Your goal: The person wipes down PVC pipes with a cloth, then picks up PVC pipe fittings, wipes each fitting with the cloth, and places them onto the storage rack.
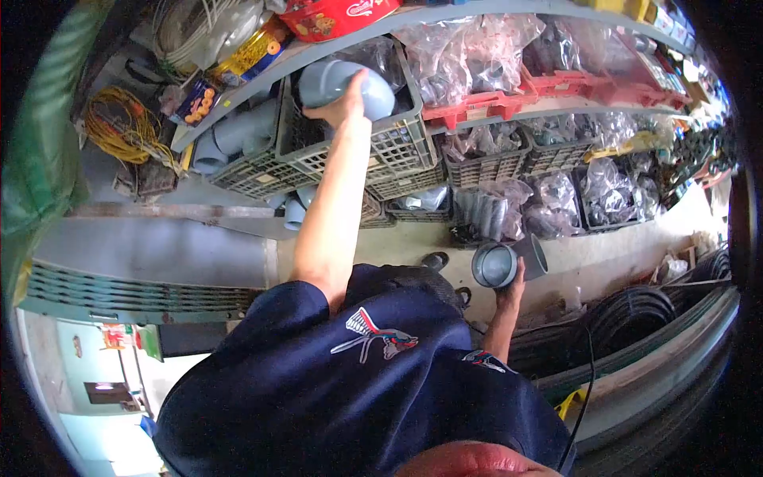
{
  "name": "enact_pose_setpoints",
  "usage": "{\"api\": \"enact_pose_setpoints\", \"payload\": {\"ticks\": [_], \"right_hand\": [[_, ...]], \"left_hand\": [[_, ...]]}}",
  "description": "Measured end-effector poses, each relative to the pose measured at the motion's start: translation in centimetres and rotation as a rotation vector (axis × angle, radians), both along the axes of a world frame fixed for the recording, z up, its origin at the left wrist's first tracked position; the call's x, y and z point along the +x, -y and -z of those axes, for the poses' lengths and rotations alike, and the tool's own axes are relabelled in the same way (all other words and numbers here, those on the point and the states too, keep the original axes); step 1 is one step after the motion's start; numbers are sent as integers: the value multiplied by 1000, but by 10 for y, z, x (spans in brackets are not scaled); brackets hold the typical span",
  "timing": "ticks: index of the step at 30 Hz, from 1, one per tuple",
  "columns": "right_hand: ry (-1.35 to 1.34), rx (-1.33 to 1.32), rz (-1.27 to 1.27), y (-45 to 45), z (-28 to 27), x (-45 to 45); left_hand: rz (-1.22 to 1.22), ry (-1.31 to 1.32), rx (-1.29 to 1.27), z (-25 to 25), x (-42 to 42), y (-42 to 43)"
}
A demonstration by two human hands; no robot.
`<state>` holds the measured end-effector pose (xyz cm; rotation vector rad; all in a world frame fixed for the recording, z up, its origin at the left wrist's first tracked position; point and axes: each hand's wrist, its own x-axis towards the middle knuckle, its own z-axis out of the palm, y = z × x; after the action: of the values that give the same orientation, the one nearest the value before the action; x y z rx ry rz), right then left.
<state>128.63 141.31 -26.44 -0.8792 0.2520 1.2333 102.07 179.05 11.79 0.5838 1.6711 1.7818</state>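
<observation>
My left hand [346,110] reaches up to a black plastic crate [397,151] on the shelf. Its fingers are closed around a large grey plastic pipe elbow [330,83] at the top of the crate. Lower down on the right, my right hand [513,292] grips another grey pipe fitting [534,256], its round open end facing up towards me. The far fingers of that hand are hidden behind the fitting. More grey pipe fittings [238,131] lie in the crate to the left.
Crates of bagged fittings [486,167] and red bins [485,107] line the shelves. A coiled yellow cord [123,123] hangs at the left. Coiled black hose [636,314] and long pipes [652,378] lie to the right. A red tin [338,17] stands on the upper shelf.
</observation>
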Motion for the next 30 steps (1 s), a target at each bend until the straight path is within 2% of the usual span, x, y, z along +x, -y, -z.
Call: {"api": "enact_pose_setpoints", "payload": {"ticks": [2, 4, 5, 7, 8, 10, 11, 12, 14, 15, 16, 18, 20, 22, 24, 25, 26, 28, 29, 30], "right_hand": [[13, 14, 0, -2, 0, 4], [50, 31, -18, -6, -10, 6], [34, -4, -4, -6, -20, 7], [97, -11, 24, -11, -38, 5], [150, -20, 59, -13, -46, 3], [151, 53, 85, -18, -62, 2], [280, 71, 71, -20, -74, 1], [406, 88, 56, -23, -85, 1], [471, 78, 56, -34, -97, 1], [565, 107, 18, -41, -113, -1], [661, 136, -18, -47, -132, -1], [672, 132, -87, -63, -187, -9], [699, 191, -154, -86, -231, -21], [687, 431, -288, -117, -291, -43], [631, 653, -479, -155, -333, -76], [562, 722, -536, -175, -348, -98], [448, 807, -716, -187, -378, -113], [340, 768, -912, -222, -409, -147], [412, 704, -1011, -243, -412, -158], [487, 642, -1108, -265, -414, -168]], "left_hand": [[143, -96, -173, -5, 14, 4], [233, -374, -370, -11, 18, 0], [229, -362, -368, -9, 17, -4], [445, -457, -442, 10, 5, -18], [442, -453, -441, 19, -1, -27], [575, -845, -442, 34, -16, -43], [688, -1069, -513, 39, -31, -48], [689, -1065, -513, 35, -43, -46], [970, -1143, -478, 13, -65, -33], [1046, -942, -688, -24, -63, -10], [1026, -948, -724, -20, -82, -22], [618, -1373, -297, -23, -97, 13], [968, -901, -114, -78, -88, 92], [1282, -396, 23, -78, -92, 130], [1461, -118, 23, -62, -95, 157], [1560, -61, 35, -49, -103, 155], [1418, -33, 79, -28, -112, 150], [1158, 44, 220, -40, -109, 166], [1031, 182, 192, -45, -115, 155], [1003, 269, 137, -55, -122, 145]]}}
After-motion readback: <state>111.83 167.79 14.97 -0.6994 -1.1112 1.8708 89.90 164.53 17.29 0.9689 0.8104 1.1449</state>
